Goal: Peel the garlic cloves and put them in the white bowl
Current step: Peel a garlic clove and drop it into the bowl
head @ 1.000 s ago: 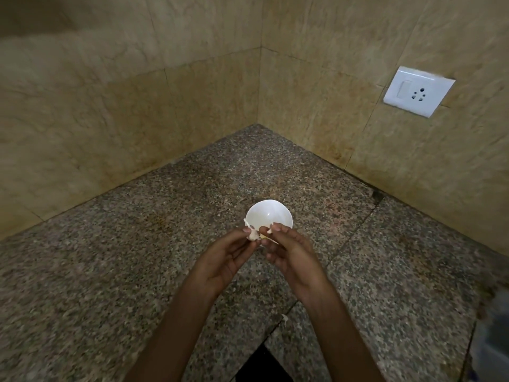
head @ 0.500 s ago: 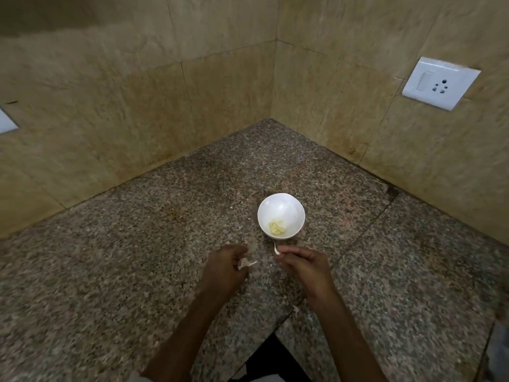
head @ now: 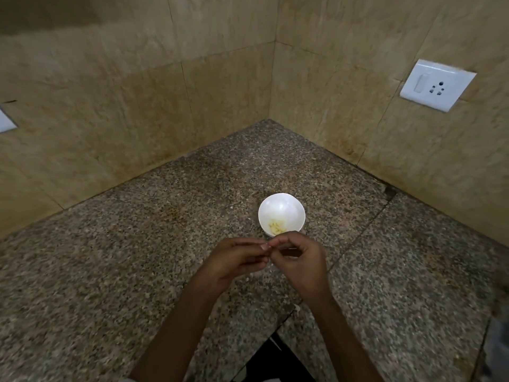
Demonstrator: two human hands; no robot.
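Beige tiled walls (head: 110,106) meet in a corner behind a speckled granite table (head: 137,271), with a white switch-and-socket plate (head: 438,85) on the right wall and the edge of another white plate (head: 5,122) at far left. A white bowl (head: 275,208) stands on the table, with peeled, yellowish garlic cloves (head: 276,227) lying in its bottom. Just in front of the bowl, a person's left hand (head: 234,263) and right hand (head: 300,266) meet at the fingertips above the table. Both have curled fingers. Whether either grip is clamped on a clove or skin cannot be told; whatever lies between the fingertips is hidden.
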